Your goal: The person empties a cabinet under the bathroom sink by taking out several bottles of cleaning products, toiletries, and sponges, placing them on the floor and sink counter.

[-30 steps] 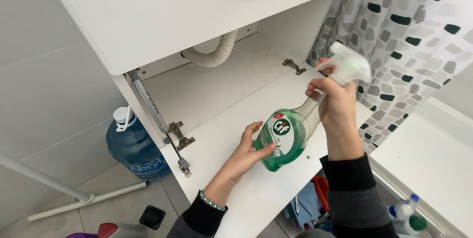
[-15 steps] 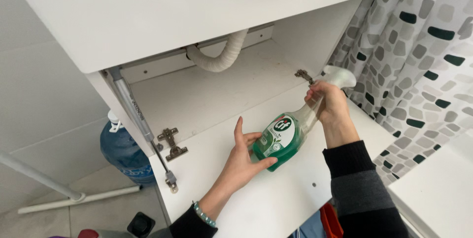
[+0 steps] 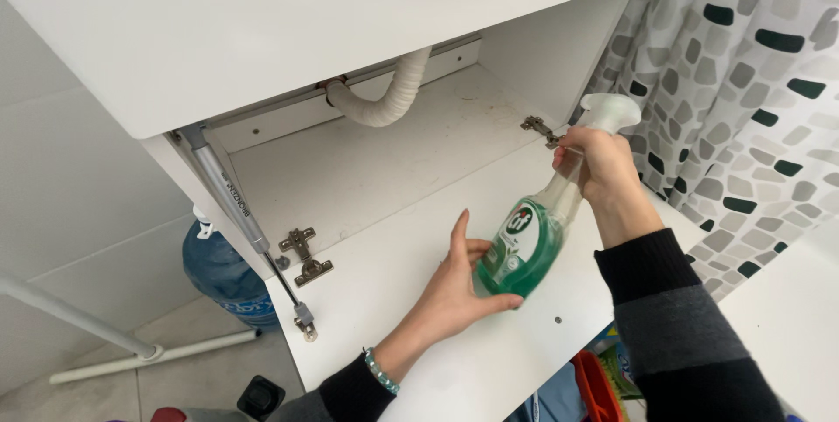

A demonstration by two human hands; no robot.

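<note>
A spray bottle (image 3: 527, 243) with green liquid and a white trigger head is held tilted over the open flap door (image 3: 489, 348) of a white under-sink cabinet. My right hand (image 3: 599, 164) grips the bottle's neck just below the trigger. My left hand (image 3: 459, 287) cups the bottle's lower body from the left, thumb under its base. Both sleeves are dark, and a beaded bracelet sits on my left wrist.
Inside the cabinet a white corrugated drain hose (image 3: 389, 99) curves down from the basin. A gas strut (image 3: 245, 221) and hinges (image 3: 304, 256) hold the flap. A blue water jug (image 3: 223, 269) stands on the floor at left. A spotted curtain (image 3: 743, 99) hangs at right.
The view has shifted so the cabinet interior shows more. The bottle and both hands have moved slightly right and lower over the flap, grip unchanged.
</note>
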